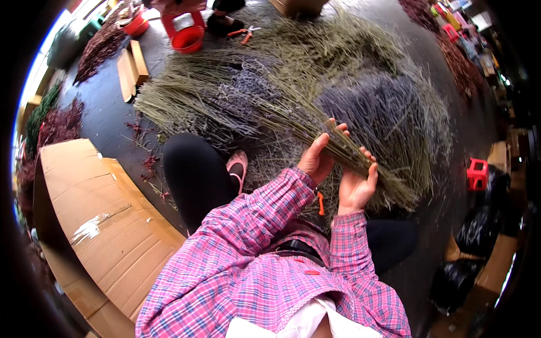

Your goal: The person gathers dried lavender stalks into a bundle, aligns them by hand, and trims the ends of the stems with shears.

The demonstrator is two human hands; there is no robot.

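A bundle of dried lavender (353,154) lies slantwise across both palms, its purple flower heads pointing up and left and its cut stems down and right. My left hand (318,157) supports it nearer the flowers, thumb raised along the near side. Closer to the stem ends, my right hand (358,183) cradles it with fingers curled around the far side. Beyond the hands, a large heap of lavender (372,99) spreads over the dark floor. Below my left wrist, an orange tool handle (321,204) shows; the rest of that tool is hidden.
A large cardboard box (114,219) stands at my left. Orange-handled pruning shears (246,33) lie past the heap, near another person's foot (224,24) and a red bucket (187,39). To the right are a red plastic stool (477,174) and black plastic bags (475,232).
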